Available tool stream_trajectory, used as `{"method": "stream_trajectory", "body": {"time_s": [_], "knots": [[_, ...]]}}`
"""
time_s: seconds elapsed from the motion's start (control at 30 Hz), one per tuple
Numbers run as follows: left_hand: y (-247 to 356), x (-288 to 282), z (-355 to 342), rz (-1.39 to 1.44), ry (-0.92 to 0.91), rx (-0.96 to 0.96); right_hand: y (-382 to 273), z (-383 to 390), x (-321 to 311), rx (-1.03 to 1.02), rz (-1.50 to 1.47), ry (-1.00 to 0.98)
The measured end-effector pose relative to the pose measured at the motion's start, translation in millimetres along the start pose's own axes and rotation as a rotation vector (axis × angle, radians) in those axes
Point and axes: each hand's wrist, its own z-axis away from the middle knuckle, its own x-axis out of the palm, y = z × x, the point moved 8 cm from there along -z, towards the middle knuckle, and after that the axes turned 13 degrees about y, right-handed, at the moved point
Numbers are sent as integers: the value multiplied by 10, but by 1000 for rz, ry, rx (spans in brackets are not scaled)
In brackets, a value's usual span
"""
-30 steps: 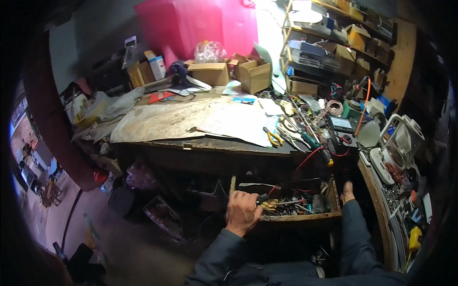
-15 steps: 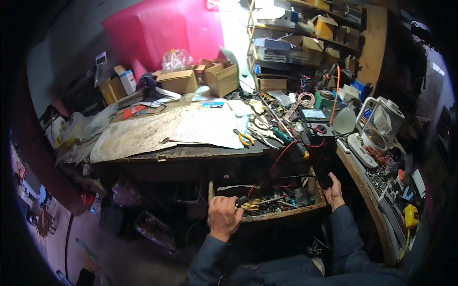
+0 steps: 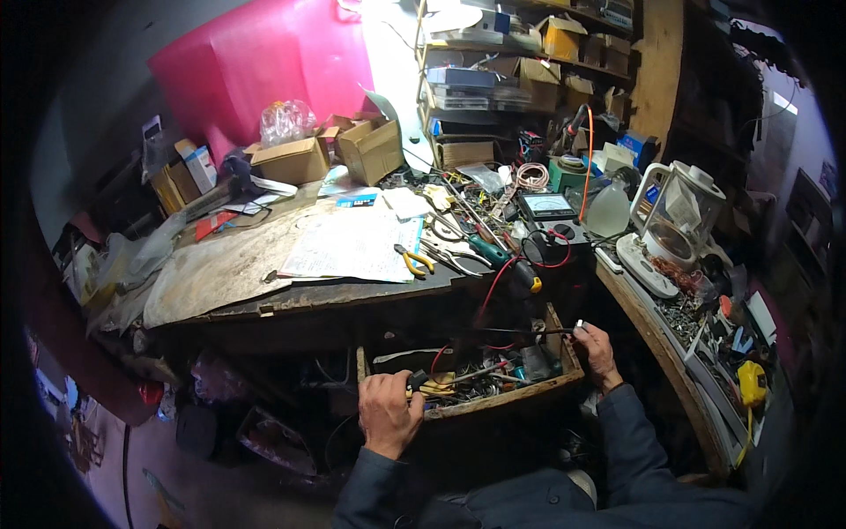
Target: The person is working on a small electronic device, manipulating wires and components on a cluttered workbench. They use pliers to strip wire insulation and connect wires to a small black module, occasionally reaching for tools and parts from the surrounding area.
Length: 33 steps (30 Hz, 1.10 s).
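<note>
At the front left corner of a wooden drawer (image 3: 520, 391), my left hand (image 3: 388, 414) is closed over the edge. A short black handle-like piece (image 3: 417, 381) shows at its thumb; I cannot tell if it is held. Beyond the drawer's right corner, my right hand (image 3: 601, 357) pinches a thin black lead (image 3: 520, 331) with a small white piece (image 3: 579, 325) at its end. Screwdrivers, metal parts and a dark cup-like piece (image 3: 534, 361) fill the open drawer. A red wire (image 3: 496, 288) hangs from the tabletop into it.
An analogue meter (image 3: 551, 212), yellow-handled pliers (image 3: 414, 262) and written papers (image 3: 352, 242) lie on the workbench. To the right, a white machine with a clear jug (image 3: 692, 207) stands beside loose parts and a yellow tape measure (image 3: 751, 388). Cardboard boxes (image 3: 368, 152) sit behind.
My right hand, open beside the drawer before, has closed its fingers on the black lead. My left hand keeps its place on the drawer. The whole view has shifted slightly.
</note>
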Motion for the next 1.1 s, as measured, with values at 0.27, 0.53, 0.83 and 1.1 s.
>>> {"method": "stream_trajectory", "body": {"time_s": [0.27, 0.53, 0.83, 1.1], "knots": [[-4, 74, -35, -4, -47, -11, 200, -301, -88, -17, 393, 76], [-5, 153, -58, 5, -116, 3, -874, -111, -68, -331, 1285, 324], [-66, 176, -72, -23, -190, -72, -2470, -134, 1267, -804, 826, -52], [-113, 184, -106, -18, -158, -134, -2308, -2447, 2607, -905, 873, -111]]}}
